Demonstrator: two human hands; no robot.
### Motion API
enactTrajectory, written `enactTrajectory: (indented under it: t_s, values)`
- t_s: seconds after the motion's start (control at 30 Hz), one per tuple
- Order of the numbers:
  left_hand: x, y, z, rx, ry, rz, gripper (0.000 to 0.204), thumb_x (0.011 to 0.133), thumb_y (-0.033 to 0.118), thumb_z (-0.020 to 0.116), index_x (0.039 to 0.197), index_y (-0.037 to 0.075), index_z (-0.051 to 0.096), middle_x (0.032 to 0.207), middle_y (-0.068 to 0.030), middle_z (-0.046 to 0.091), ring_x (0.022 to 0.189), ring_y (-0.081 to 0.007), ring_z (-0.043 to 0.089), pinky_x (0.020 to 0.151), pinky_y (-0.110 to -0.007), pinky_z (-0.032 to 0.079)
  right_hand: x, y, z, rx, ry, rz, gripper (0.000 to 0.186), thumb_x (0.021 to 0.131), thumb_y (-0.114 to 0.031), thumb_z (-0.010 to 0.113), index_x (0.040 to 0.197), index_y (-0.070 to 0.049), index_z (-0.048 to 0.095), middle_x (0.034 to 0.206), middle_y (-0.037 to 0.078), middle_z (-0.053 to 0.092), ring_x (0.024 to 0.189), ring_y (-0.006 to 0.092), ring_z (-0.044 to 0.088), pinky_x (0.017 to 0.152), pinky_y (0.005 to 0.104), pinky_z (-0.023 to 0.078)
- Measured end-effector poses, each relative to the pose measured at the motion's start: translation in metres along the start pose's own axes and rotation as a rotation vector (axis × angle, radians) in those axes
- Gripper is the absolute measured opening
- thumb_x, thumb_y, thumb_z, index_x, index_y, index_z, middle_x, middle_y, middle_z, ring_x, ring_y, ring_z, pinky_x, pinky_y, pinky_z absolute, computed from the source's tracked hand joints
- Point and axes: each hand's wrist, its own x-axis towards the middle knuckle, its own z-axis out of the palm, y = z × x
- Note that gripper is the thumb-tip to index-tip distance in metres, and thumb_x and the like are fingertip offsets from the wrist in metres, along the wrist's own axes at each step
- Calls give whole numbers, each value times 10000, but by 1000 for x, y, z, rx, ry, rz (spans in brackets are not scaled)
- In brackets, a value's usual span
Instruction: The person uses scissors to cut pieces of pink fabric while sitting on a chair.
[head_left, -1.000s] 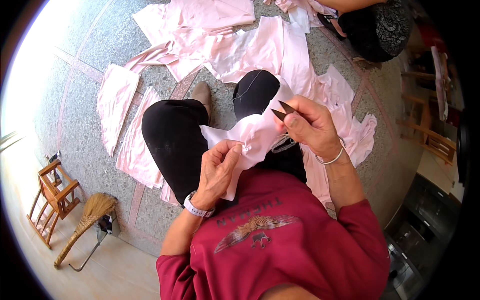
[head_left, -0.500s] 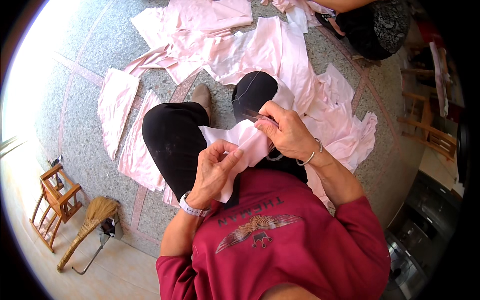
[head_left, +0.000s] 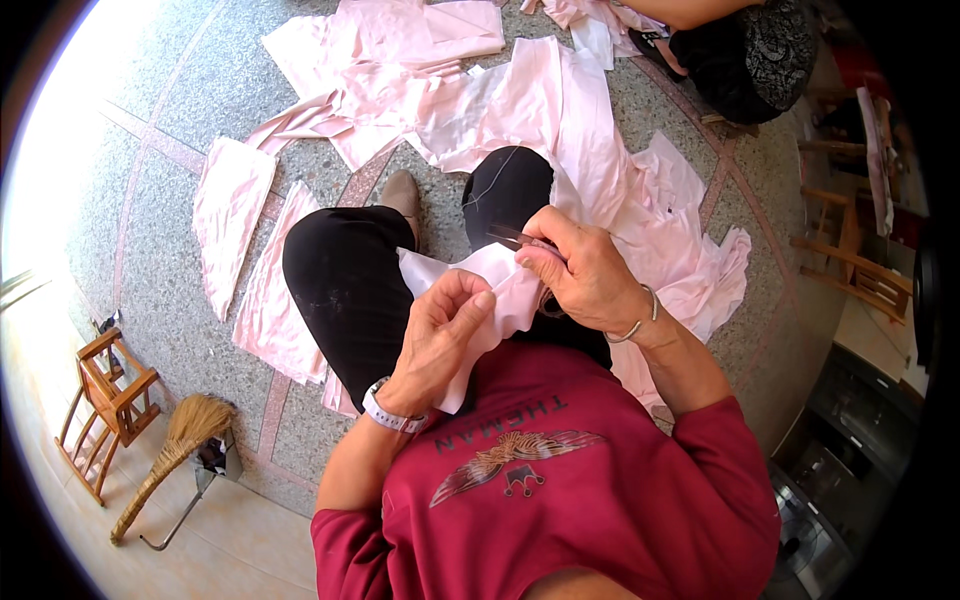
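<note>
head view: where a slip might do damage

beyond the right knee point(head_left: 527, 185), the spread pink cloth point(head_left: 530, 105) lies on the floor point(head_left: 330, 440), where a careless foot could soil it. on the knee's near side is the pink piece point(head_left: 512, 300), which could stretch if tugged. apart from each other, the left hand point(head_left: 440, 325) pinches that piece and the right hand point(head_left: 590, 275) is wrapped round the snips point(head_left: 530, 241), near the knee; misjudged blades could nick fabric or skin. the loose thread point(head_left: 491, 187) over the knee might snag.

Thin pale-pink cloth piece point(head_left: 512, 290): looked smooth, matt, softly creased
Slim two-bladed snips point(head_left: 538, 247): looked metal
Brown slatted wooden chair point(head_left: 98, 386): looked glossy
Tan straw broom point(head_left: 192, 425): looked rough
</note>
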Motion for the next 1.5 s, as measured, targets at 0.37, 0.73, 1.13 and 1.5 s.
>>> enactTrajectory:
  t_s: [0.37,0.73,1.13,1.5]
  values:
    - [-6,-2,5,-236,33,-129,171,956,161,618,1046,20,649,917,-20,667,782,-63,603,687,-203,498,-19,-21,-5,70,-53,13,132,925,-112,635,957,10,597,716,65,595,632,123,543,589,270,445]
    - [-7,-6,1,-330,117,-152,168,938,152,634,1001,3,680,867,-27,690,725,-78,629,677,-214,513,-29,-23,-1,115,-170,160,101,926,-62,566,958,23,609,699,138,616,610,241,594,576,336,462]
    - [-7,-11,-2,-366,110,-156,171,939,148,622,991,-6,678,852,-33,686,711,-86,624,668,-219,509,-29,-18,-4,52,-239,165,171,933,-53,557,1062,21,641,717,51,627,641,110,570,604,260,467]
    - [-8,-11,-3,-377,108,-151,177,935,144,629,1005,-10,681,868,-40,694,727,-88,633,673,-223,513,-27,-17,0,100,-186,144,123,899,-73,597,976,15,634,704,168,601,591,253,581,574,352,452]
